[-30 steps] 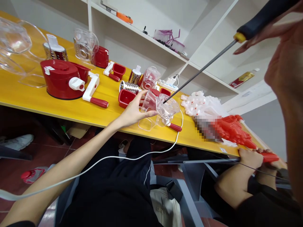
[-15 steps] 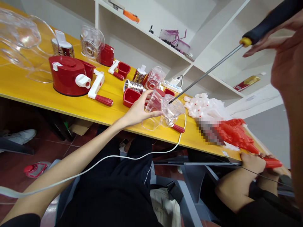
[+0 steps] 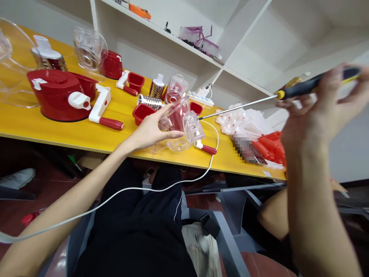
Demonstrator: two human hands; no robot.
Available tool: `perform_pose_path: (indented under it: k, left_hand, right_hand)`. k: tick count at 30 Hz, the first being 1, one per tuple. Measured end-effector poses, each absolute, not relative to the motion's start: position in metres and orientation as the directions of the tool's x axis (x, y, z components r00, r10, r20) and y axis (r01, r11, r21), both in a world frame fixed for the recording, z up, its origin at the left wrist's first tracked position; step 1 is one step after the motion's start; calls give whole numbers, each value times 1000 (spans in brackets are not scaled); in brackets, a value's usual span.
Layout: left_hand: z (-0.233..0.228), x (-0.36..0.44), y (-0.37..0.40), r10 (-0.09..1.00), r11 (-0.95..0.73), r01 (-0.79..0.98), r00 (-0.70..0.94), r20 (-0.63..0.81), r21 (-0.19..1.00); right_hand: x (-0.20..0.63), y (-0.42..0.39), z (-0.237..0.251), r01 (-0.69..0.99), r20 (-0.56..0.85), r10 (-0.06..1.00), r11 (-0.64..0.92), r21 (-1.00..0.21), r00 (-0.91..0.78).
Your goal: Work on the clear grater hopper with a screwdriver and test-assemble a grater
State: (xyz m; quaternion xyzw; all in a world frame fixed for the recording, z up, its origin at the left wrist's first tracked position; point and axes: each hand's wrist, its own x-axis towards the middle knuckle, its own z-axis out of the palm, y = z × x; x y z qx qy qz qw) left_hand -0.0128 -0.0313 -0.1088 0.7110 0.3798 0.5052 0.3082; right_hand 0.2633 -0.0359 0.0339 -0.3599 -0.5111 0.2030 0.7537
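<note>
My left hand [image 3: 154, 130] is wrapped round a clear plastic housing [image 3: 178, 117], tilted just above the yellow table [image 3: 17, 125]. In my right hand [image 3: 317, 100] is a long screwdriver [image 3: 242, 105] with a black and yellow handle. Its thin shaft slants down to the left, and the tip is at the housing's round end; whether it touches is unclear. A white crank with a red handle [image 3: 209, 149] lies just right of the housing. Behind my left hand are a red tray [image 3: 142, 112] and a metal grater drum [image 3: 150, 101].
At the left stand a red grater base [image 3: 62, 96] and another crank [image 3: 100, 111]. White mesh bags [image 3: 245, 121] and red netting [image 3: 271, 148] lie at the right. A white cable [image 3: 161, 190] crosses over my lap. Another person's arm [image 3: 273, 213] is at lower right.
My right hand has come down with the screwdriver, so its shaft lies flatter. The housing in my left hand has been tilted. The whole view has shifted to the right.
</note>
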Motion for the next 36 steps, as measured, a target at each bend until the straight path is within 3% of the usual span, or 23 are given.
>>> perform_pose_path:
  k: [8, 16, 21, 26, 36]
  left_hand:
    - [-80, -20, -49, 913, -396, 529, 310, 264, 750]
    - [-71, -25, -53, 927, -373, 681, 307, 217, 630]
    - [-71, -25, -55, 934, -358, 787, 306, 185, 503]
    - [-72, -23, -54, 929, -371, 807, 327, 174, 460]
    - [-72, -22, -51, 924, -377, 765, 349, 155, 522]
  right_hand:
    - [307, -23, -56, 2, 424, 756, 488, -873, 499]
    - [307, -20, -83, -126, 234, 849, 329, -936, 473]
    - [306, -18, -88, -111, 228, 848, 317, -942, 479]
    - [313, -11, -97, -118, 208, 848, 300, -947, 487]
    - [306, -7, -102, -157, 201, 861, 304, -940, 467]
